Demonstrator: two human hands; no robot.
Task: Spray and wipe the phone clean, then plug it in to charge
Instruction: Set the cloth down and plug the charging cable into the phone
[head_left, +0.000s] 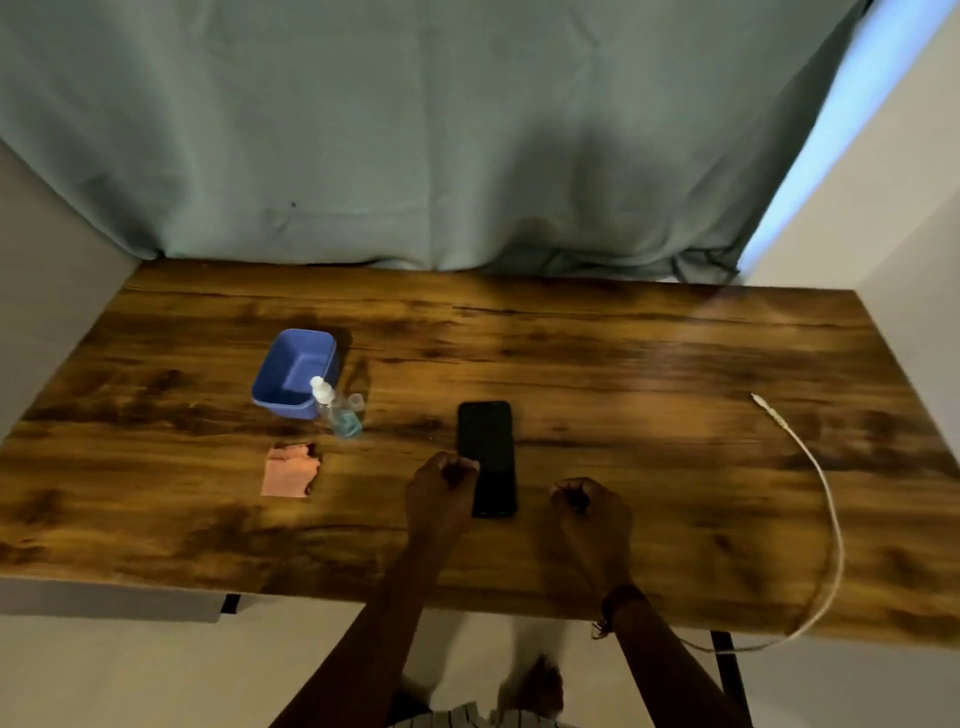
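Observation:
A black phone (487, 452) lies flat on the wooden table (623, 364), screen dark, long side pointing away from me. My left hand (441, 488) is curled into a loose fist at the phone's left edge, holding nothing. My right hand (587, 514) is also curled, a little to the right of the phone and apart from it. A small clear spray bottle (337, 413) with bluish liquid and a white nozzle stands to the left; its clear cap (356, 401) sits beside it. A pink cloth (289, 470) lies crumpled near the bottle. A white charging cable (821, 483) curves along the right side, plug end (759, 400) on the table.
A blue plastic tub (296, 376) stands just behind the spray bottle. A grey-green curtain (415, 130) hangs behind the table. The cable runs off the front edge at the right.

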